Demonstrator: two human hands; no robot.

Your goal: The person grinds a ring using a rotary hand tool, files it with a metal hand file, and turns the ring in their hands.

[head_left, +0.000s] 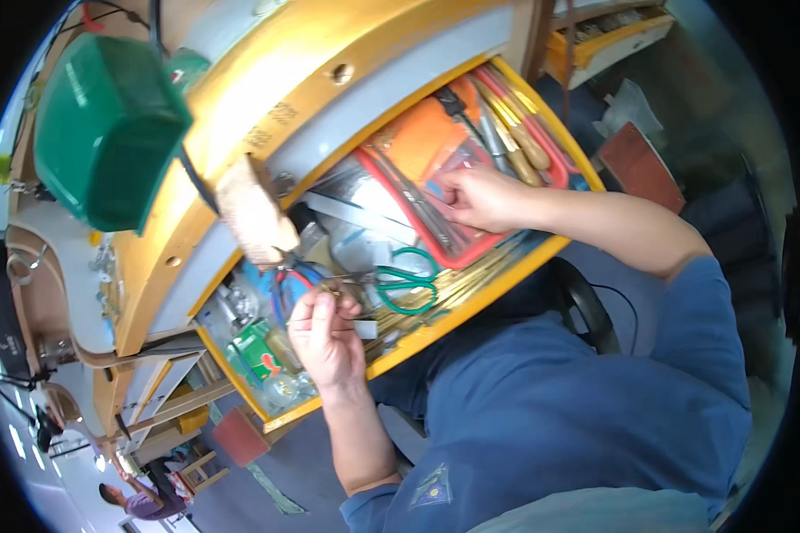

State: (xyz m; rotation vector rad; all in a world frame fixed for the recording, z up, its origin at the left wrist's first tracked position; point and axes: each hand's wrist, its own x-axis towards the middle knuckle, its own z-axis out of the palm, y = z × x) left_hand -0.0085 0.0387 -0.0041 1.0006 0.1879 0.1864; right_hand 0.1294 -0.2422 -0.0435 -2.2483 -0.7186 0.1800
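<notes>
Evidently both bare hands are at work over a pulled-out drawer in the head view. The right hand reaches into the red tray at the drawer's right side, its fingers bent and drawn together at a clear bag; whether they grip it or only touch it, I cannot tell. An orange sheet lies in the tray just beyond that hand, and wooden-handled tools lie to its right.

The left hand is over the drawer's front part, palm up, thumb and fingers curled together near their tips; anything between them is too small to make out. Green-handled scissors lie just to its right, with pliers near its fingertips and a green box to its left. Thin brass rods lie along the drawer's front edge.

Beyond the drawer, a wooden block juts from the bench, near a green lamp. Far off at lower left is another person.
</notes>
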